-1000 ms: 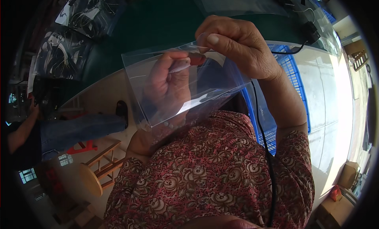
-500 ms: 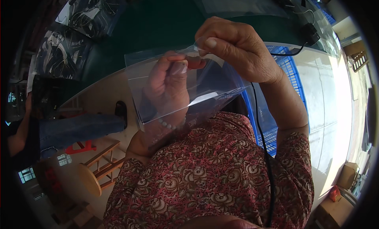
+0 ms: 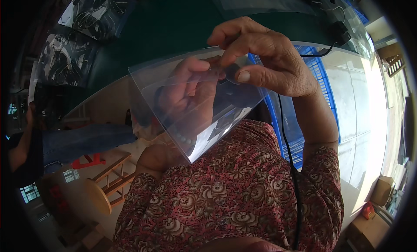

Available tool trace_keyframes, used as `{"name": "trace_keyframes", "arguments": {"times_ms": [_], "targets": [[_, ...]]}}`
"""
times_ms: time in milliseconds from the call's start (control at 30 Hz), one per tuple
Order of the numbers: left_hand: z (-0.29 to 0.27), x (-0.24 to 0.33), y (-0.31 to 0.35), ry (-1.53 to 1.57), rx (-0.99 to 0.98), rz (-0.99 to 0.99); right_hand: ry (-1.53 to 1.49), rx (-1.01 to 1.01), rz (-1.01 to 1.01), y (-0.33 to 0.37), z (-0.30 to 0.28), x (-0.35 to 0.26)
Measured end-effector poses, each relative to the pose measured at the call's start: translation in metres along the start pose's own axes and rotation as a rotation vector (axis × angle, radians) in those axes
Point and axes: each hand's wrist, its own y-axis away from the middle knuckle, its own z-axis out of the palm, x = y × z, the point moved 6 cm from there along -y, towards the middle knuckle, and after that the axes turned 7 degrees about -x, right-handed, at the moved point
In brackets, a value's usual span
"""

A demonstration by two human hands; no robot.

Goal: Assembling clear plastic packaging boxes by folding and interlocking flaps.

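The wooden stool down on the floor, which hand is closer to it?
Left. The left hand, behind the clear plastic bag, is above the round wooden stool; the right hand is further right.

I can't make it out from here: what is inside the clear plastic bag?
Seen through the clear plastic bag, the left hand is inside or behind it; which, I cannot tell. The right hand pinches the top edge. The fingers cover any small item there.

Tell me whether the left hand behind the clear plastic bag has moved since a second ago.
Yes. The left hand has shifted right, toward the right hand, judged against the blue crate. Both grip the clear plastic bag.
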Motion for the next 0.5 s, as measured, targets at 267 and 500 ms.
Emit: {"name": "trace_keyframes", "arguments": {"times_ms": [267,500], "targets": [[0.008,0.002,0.007,-0.091,0.085,0.071,0.025,-0.047,0.032,0.004,0.006,-0.014],[0.009,0.001,0.010,-0.164,0.100,0.115,0.041,0.004,0.086,0.003,0.007,-0.027]]}}
